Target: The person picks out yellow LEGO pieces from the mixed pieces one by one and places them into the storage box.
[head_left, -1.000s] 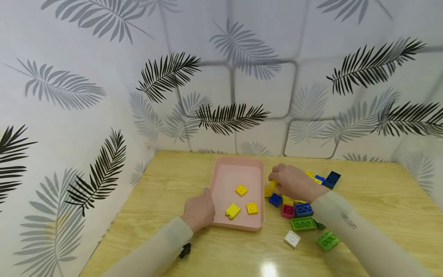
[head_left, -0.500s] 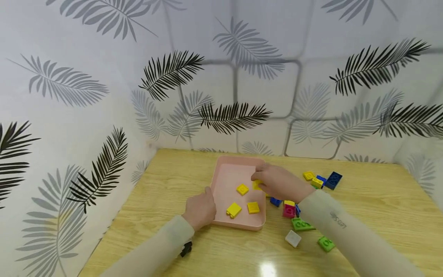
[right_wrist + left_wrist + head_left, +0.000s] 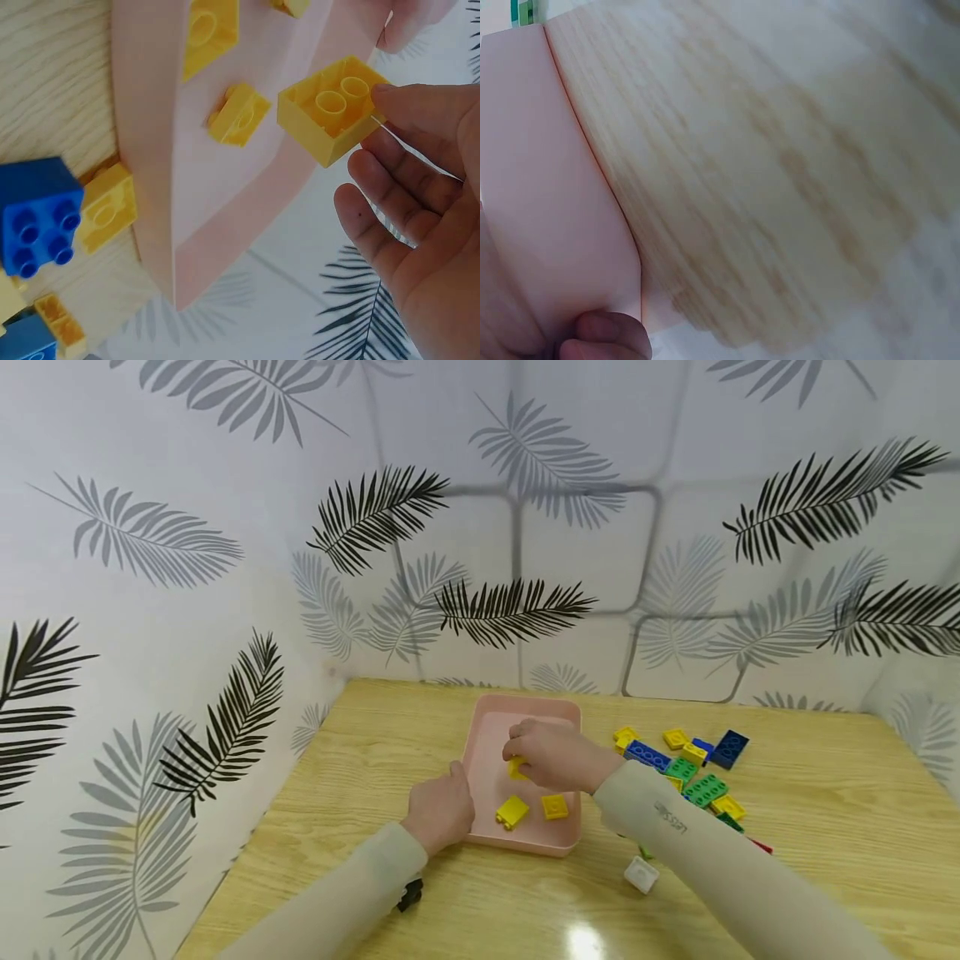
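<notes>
My left hand grips the left side of a pink tray; in the left wrist view its curled fingers lie against the tray wall. Over the tray, my right hand pinches a yellow toy brick between thumb and fingertips, its hollow underside showing in the right wrist view. Inside the tray lie a yellow brick with studs at one end and a flat square yellow brick. The right hand hides part of the tray floor.
Loose bricks spread right of the tray, among them a long blue brick, a green brick and a dark blue brick. A white brick lies nearer the front. Beside the left sleeve is a small black object. A leaf-patterned wall backs the table.
The right hand has carried the yellow brick leftward from the loose bricks to over the tray, uncovering more bricks on the right. The left hand keeps its grip on the tray.
</notes>
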A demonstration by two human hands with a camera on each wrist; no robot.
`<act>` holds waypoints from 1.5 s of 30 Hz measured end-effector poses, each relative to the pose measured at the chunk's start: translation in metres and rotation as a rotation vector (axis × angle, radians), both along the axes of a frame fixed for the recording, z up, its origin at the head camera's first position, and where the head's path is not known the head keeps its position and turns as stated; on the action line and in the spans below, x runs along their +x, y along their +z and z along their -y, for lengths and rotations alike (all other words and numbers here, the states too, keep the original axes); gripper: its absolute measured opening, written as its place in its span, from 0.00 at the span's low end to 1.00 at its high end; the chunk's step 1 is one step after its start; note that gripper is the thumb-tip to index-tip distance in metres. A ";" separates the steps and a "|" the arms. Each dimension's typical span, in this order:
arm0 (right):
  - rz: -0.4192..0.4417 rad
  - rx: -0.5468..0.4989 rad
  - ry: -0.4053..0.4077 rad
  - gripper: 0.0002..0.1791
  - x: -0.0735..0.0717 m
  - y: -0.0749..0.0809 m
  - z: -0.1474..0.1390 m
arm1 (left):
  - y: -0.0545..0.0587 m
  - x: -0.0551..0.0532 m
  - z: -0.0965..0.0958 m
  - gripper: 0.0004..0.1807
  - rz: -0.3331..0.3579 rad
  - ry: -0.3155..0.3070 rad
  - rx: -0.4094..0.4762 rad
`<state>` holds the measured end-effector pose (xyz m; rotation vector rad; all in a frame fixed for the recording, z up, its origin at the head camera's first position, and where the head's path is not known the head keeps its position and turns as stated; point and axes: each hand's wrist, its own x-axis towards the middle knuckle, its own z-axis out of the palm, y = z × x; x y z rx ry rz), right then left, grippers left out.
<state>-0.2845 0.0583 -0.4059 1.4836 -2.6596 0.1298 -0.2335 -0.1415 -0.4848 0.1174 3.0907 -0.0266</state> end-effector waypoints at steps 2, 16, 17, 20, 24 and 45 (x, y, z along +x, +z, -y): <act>0.020 0.020 0.009 0.10 -0.001 -0.002 0.007 | 0.001 0.000 0.001 0.31 -0.001 0.000 -0.001; 0.093 0.101 -0.001 0.13 -0.010 -0.017 0.035 | 0.005 0.003 0.001 0.29 -0.004 -0.014 -0.014; 0.098 0.111 -0.006 0.13 -0.009 -0.017 0.036 | 0.005 0.003 0.001 0.28 -0.002 -0.012 -0.011; 0.111 0.130 -0.017 0.14 -0.009 -0.018 0.037 | 0.004 0.002 0.001 0.27 0.003 -0.007 -0.008; 0.108 0.139 -0.036 0.14 -0.008 -0.018 0.035 | 0.004 0.001 0.001 0.27 0.018 0.007 -0.021; 0.066 0.023 -0.141 0.07 0.004 -0.009 -0.050 | 0.005 0.002 -0.002 0.29 0.025 0.005 -0.019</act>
